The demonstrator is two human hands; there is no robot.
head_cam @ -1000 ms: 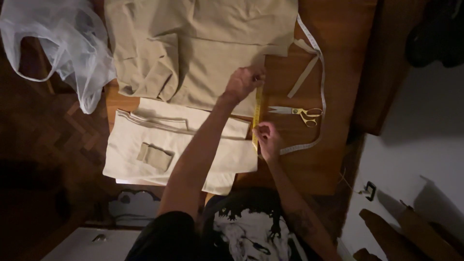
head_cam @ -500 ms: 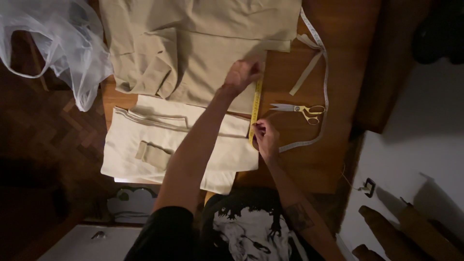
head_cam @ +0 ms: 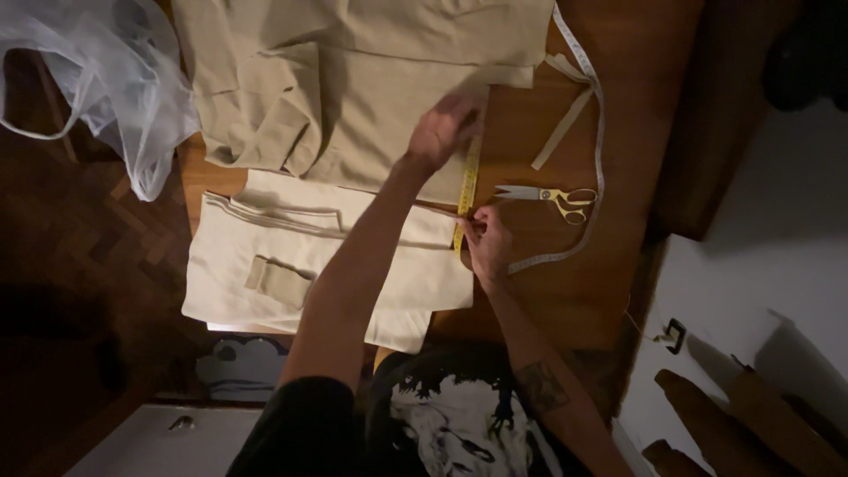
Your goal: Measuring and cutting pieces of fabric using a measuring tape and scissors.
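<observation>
Tape measure stretched along the beige cloth's edge.
Left hand point(head_cam: 450, 128) pins the tape measure point(head_cam: 467, 185) on the cloth point(head_cam: 371, 88); right hand point(head_cam: 486, 243) pinches its lower end, keeping it taut on the desk point(head_cam: 565, 291).

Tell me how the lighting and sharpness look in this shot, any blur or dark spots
Head view: dim, warm light falls mostly on the beige fabric and wooden table; the floor at left sinks into near black. The left hand is motion-blurred, while the right hand on the yellow tape measure and the scissors look sharper. No glare shows.
</observation>
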